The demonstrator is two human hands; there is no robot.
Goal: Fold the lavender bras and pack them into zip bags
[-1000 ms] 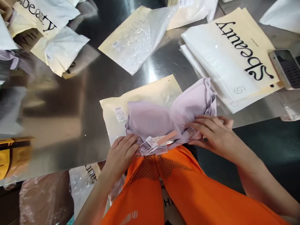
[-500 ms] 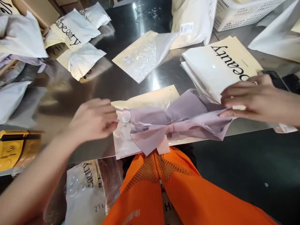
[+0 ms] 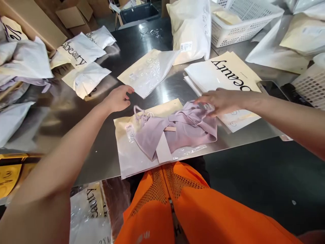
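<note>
A lilac garment with thin straps [image 3: 188,135] lies bunched on a flat cream-and-white plastic bag [image 3: 137,159] at the table's front edge. A blank white tag [image 3: 164,149] and a loop of white string hang from it. My right hand [image 3: 218,101] is at the garment's upper right end, its fabric between thumb and fingers. Above the bag's upper left corner, my left hand [image 3: 119,98] hovers with loosely bent fingers apart and nothing in them. It is close to the garment's looped strap but not touching it. A barcode label [image 3: 130,132] shows on the bag.
Flat printed bags [image 3: 228,71] are stacked at right, beside a phone [image 3: 273,89]. Behind lie another flat bag [image 3: 147,71], a full upright bag [image 3: 191,30] and a white basket [image 3: 243,27]. Filled bags [image 3: 86,79] crowd the left. The metal table [image 3: 96,159] ends before my orange clothing.
The garment's stretched-out right end has come inward, making a shorter bundle. My right hand has moved left with it; my left hand has moved up and its fingers have loosened.
</note>
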